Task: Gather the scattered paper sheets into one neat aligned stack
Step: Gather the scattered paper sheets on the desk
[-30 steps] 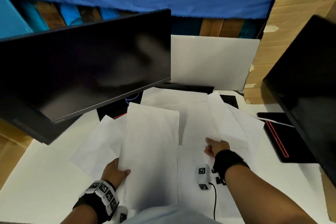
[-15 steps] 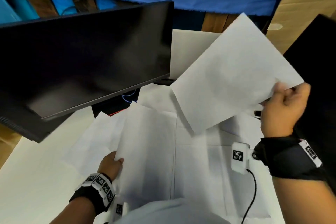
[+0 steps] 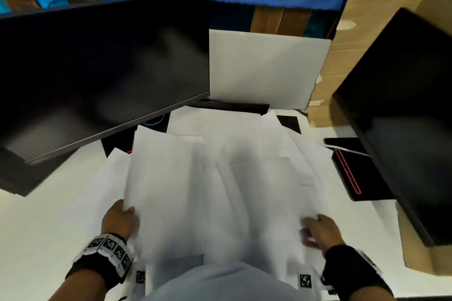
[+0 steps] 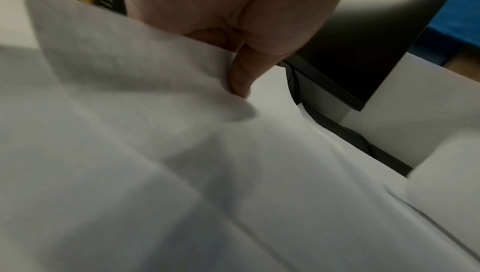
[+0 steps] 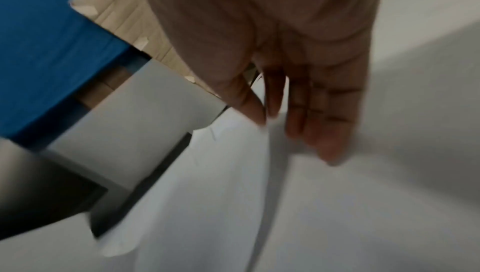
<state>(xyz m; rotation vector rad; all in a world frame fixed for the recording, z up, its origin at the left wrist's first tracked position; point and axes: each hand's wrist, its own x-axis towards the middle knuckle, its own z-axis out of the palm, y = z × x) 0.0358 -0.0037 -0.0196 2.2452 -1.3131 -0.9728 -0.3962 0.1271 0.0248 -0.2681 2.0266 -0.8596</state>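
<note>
Several white paper sheets point(image 3: 256, 166) lie overlapped and askew across the middle of the white desk point(image 3: 36, 227). My left hand point(image 3: 119, 217) grips the left edge of a raised sheet point(image 3: 166, 190). In the left wrist view the thumb point(image 4: 241, 75) presses on top of that sheet point(image 4: 155, 132), and the fingers are hidden beneath it. My right hand point(image 3: 318, 230) is blurred at the near right of the pile. In the right wrist view its fingers point(image 5: 319, 122) are straight over the sheets point(image 5: 337, 215), with the thumb tip at a sheet's edge.
A dark monitor point(image 3: 97, 68) overhangs the desk on the left and another point(image 3: 403, 117) stands on the right. A white board point(image 3: 264, 68) leans at the back. A black pad with a red line point(image 3: 354, 173) lies right of the papers, beside cardboard point(image 3: 362, 19).
Half a second ago my right hand held one sheet high in the air. It has come down to the near right of the pile, and the sheet now lies among the others. My left hand keeps its grip.
</note>
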